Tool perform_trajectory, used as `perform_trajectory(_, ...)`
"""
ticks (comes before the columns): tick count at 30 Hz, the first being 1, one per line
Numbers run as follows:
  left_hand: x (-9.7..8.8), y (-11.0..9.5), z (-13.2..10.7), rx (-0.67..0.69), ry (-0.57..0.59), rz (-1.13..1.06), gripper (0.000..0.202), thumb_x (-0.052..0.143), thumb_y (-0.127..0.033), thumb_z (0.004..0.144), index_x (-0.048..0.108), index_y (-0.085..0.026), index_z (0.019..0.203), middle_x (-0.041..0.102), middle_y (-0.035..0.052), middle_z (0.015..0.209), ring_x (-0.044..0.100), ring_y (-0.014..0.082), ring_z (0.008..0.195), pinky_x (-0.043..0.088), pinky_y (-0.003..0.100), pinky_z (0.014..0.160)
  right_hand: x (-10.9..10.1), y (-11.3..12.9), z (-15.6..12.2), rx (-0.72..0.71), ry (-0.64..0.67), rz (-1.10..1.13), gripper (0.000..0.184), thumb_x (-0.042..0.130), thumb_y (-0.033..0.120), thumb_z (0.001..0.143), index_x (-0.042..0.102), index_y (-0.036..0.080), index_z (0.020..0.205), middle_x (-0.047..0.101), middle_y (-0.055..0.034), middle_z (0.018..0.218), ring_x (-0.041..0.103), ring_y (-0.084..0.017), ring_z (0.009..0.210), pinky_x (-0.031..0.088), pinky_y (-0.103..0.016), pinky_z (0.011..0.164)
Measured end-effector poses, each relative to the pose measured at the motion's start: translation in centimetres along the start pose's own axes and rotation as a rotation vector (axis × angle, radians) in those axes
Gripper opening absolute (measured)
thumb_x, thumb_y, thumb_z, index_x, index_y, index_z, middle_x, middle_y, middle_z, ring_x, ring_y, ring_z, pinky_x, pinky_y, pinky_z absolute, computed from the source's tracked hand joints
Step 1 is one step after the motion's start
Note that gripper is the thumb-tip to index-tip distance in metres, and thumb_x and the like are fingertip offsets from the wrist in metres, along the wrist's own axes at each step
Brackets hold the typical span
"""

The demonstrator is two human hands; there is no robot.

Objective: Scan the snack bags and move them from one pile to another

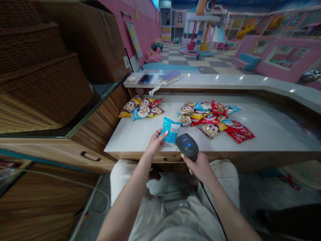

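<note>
My left hand (156, 142) grips a blue snack bag (169, 136) by its left side, thumb on top. The bag's back, with a white barcode label, faces up just above the desk's front edge. In my right hand (199, 164) is a dark barcode scanner (187, 145), held by its handle with a blue light glowing on top. The scanner's head is close to the bag's lower right corner. Beyond the scanner lies a larger pile of snack bags (210, 117) in red, blue, yellow and brown. A smaller pile of snack bags (141, 107) rests at the left.
The white desk (271, 129) has a raised ledge (213, 80) behind it, bearing a white cable (156, 87) and blurred items. At left, a wicker basket (42, 87) and a cardboard box (100, 43) stand on a wooden cabinet. The scanner's cord (213, 207) hangs beside my right forearm.
</note>
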State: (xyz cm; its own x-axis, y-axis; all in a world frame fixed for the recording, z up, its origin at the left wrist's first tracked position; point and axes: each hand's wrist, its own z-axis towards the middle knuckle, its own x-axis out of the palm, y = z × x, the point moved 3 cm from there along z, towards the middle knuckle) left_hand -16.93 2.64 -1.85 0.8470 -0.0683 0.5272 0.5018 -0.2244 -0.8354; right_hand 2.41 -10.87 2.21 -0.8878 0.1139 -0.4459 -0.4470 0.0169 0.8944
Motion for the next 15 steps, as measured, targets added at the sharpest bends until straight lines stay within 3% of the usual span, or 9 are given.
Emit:
perform_trajectory(6,-0.2,0.0,0.0,0.003,-0.007,-0.001,0.068,0.107,-0.040,0.055,0.077,-0.017,0.111,0.085,0.0035,0.099,0.072,0.0119,0.072,0.059,0.022,0.070,0.3,0.5,0.3,-0.006,-0.014,-0.020,0.028,0.068,0.048,0.088,0.069,0.024,0.073,0.065,-0.0036,0.046,0.076,-0.029,0.059,0.052,-0.029,0.052)
perform_trajectory(11,0.0,0.0,0.0,-0.002,0.011,0.002,0.069,0.106,-0.042,0.060,0.075,-0.017,0.116,0.084,0.0042,0.100,0.075,0.0148,0.079,0.061,0.026,0.079,-0.1,1.2,0.1,-0.020,-0.017,0.001,0.026,0.067,0.046,0.087,0.069,0.024,0.073,0.067,-0.0042,0.047,0.077,-0.030,0.061,0.052,-0.029,0.052)
perform_trajectory(15,0.2,-0.1,-0.3,0.003,-0.016,-0.004,0.066,0.104,-0.040,0.061,0.074,-0.017,0.116,0.083,0.0046,0.101,0.075,0.0155,0.081,0.060,0.027,0.081,-0.4,1.0,-0.5,0.009,-0.013,0.028,0.029,0.068,0.048,0.087,0.064,0.026,0.068,0.059,-0.0009,0.040,0.070,-0.026,0.048,0.047,-0.028,0.046)
